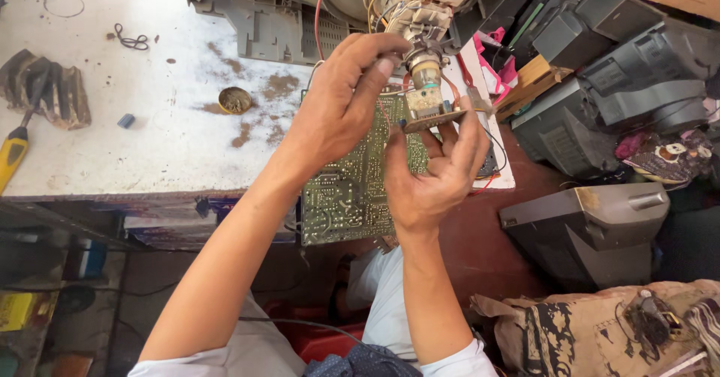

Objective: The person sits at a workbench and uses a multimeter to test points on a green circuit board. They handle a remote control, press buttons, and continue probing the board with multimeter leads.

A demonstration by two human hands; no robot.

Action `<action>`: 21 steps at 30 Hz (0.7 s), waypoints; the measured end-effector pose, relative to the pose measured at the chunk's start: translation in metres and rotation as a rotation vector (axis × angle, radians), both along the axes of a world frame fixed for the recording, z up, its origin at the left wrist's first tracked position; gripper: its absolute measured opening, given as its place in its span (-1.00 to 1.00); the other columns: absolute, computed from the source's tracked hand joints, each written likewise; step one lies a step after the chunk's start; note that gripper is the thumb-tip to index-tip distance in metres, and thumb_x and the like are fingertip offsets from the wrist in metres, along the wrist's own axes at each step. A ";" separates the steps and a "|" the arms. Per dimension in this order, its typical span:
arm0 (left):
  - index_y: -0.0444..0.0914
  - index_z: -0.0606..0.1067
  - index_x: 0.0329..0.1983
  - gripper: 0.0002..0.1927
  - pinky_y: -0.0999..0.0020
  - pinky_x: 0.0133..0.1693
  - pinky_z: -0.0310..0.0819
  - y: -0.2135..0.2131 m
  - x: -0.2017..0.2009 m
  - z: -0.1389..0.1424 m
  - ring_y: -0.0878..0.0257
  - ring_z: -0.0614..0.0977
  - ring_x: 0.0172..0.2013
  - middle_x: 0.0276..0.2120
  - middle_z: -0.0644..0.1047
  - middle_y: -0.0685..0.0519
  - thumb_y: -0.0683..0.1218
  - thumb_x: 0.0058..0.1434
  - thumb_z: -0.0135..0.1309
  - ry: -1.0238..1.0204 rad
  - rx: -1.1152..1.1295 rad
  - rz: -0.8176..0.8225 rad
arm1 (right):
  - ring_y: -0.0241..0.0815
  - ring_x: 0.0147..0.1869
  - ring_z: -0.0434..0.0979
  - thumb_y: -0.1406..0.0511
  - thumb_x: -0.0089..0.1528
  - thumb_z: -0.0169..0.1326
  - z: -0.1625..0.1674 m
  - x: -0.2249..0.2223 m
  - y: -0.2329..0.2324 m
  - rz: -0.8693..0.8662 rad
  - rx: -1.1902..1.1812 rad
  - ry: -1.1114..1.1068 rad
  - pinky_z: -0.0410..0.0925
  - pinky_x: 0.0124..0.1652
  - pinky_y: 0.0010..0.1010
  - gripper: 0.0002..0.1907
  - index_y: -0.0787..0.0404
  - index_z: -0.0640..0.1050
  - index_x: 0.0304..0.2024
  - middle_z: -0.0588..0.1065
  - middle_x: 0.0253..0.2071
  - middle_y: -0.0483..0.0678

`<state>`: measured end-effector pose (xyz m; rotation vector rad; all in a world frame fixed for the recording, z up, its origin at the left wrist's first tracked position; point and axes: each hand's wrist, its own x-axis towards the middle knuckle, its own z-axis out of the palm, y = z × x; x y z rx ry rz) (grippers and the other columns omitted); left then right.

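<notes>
1. The left hand (341, 103) is closed, its fingers curled around the tube neck (424, 68) at the back of a picture tube.
2. The right hand (435, 171) grips the small board (427, 111) seated on the neck's end, fingers pinched along its lower edge.
3. Neck and small board are held above a green circuit board (349, 189) that overhangs the desk (150, 122) edge.
4. A yellow screwdriver (13, 156) lies far left; grey set casings (600, 219) are stacked at right.
</notes>
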<state>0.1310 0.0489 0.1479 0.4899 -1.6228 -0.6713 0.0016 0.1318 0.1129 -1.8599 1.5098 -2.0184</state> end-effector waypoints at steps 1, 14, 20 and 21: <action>-0.25 0.48 0.18 -0.77 0.25 0.07 0.50 -0.001 0.000 0.002 0.05 0.63 0.00 -0.04 0.56 -0.08 -0.20 0.52 -0.07 -0.018 0.009 -0.020 | 0.05 0.38 0.50 0.60 0.25 0.29 0.001 0.000 0.000 0.011 -0.005 -0.034 0.55 0.29 -0.26 -0.16 0.42 0.17 0.49 0.16 0.35 0.05; -0.13 0.48 0.27 -0.59 0.15 0.14 0.45 -0.012 -0.008 0.003 0.00 0.53 0.08 0.06 0.44 -0.07 -0.29 0.40 -0.02 -0.097 -0.047 -0.022 | -0.01 0.29 0.55 0.55 0.27 0.32 0.004 0.003 0.002 -0.048 -0.004 0.010 0.57 0.14 -0.39 -0.13 0.41 0.15 0.52 0.18 0.26 0.02; -0.06 0.50 0.23 -0.62 0.11 0.12 0.47 -0.015 -0.013 -0.001 -0.02 0.54 0.09 0.09 0.46 -0.05 -0.27 0.42 0.00 -0.158 -0.024 0.014 | 0.01 0.33 0.56 0.54 0.30 0.29 0.006 0.004 0.003 0.022 0.042 -0.148 0.58 0.19 -0.33 -0.17 0.45 0.15 0.52 0.21 0.26 0.04; -0.05 0.50 0.23 -0.63 0.10 0.14 0.46 -0.016 -0.013 -0.002 -0.03 0.53 0.11 0.09 0.47 -0.05 -0.26 0.43 0.01 -0.161 -0.045 0.036 | 0.01 0.34 0.56 0.54 0.31 0.28 0.006 0.003 0.003 0.043 0.060 -0.195 0.57 0.21 -0.32 -0.18 0.46 0.15 0.52 0.21 0.26 0.05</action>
